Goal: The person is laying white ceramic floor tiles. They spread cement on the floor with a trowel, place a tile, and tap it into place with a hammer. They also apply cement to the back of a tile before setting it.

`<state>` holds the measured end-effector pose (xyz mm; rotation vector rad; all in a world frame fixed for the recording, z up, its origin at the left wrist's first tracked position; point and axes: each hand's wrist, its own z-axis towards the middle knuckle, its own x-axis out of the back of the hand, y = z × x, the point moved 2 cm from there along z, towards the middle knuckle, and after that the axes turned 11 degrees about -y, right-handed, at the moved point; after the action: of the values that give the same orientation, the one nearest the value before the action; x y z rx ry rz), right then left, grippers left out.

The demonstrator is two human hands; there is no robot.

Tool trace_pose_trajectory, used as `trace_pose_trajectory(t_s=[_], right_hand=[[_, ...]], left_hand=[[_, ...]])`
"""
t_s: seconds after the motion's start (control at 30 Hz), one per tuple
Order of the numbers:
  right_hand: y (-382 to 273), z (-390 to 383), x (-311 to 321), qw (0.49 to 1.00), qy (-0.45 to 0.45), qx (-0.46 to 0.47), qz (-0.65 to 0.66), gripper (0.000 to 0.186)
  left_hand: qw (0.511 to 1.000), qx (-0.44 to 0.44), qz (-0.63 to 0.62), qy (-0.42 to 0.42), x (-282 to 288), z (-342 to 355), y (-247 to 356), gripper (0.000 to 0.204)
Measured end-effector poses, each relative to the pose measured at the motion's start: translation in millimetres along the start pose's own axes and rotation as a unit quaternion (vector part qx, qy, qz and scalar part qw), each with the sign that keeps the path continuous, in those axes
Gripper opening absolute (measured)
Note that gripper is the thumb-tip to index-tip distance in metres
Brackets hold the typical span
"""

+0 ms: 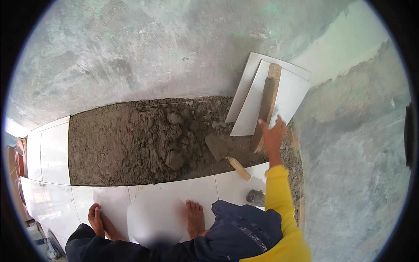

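Observation:
My right hand (274, 134), in a yellow sleeve, reaches out with its fingers spread and nothing in them. It is by a wooden batten (270, 91) that leans on several white tiles (290, 89) propped against the wall; I cannot tell whether it touches the batten. Nearer lies a trowel (238, 167), its pale handle over the tile edge and its blade on the mortar bed (122, 144). My left hand (94, 220) appears low beside my left foot, by the dark trouser knee, and how its fingers are held is unclear.
White floor tiles (174, 188) run along the near side of the mortar, under my bare feet (195, 216). A thin string (152, 104) crosses the far edge before the grey wall (144, 52). A dark lump (255, 198) sits by my right sleeve. Another wall (349, 166) rises at right.

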<state>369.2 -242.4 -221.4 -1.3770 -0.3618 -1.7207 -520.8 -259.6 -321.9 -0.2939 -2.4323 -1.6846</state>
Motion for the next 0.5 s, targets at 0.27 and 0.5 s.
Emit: trace_pose_trajectory(t_s=[0.27,0.5], right_hand=[[-9,77,23,0.977,-0.208,0.004,-0.055,0.064],[15,8,58,0.948,-0.180,0.226,-0.134,0.055]], left_hand=[[1.000,-0.011,-0.010,0.001,-1,8,-8,0.027],[0.999,0.021,-0.015,0.022,-2,7,-12,0.029]])
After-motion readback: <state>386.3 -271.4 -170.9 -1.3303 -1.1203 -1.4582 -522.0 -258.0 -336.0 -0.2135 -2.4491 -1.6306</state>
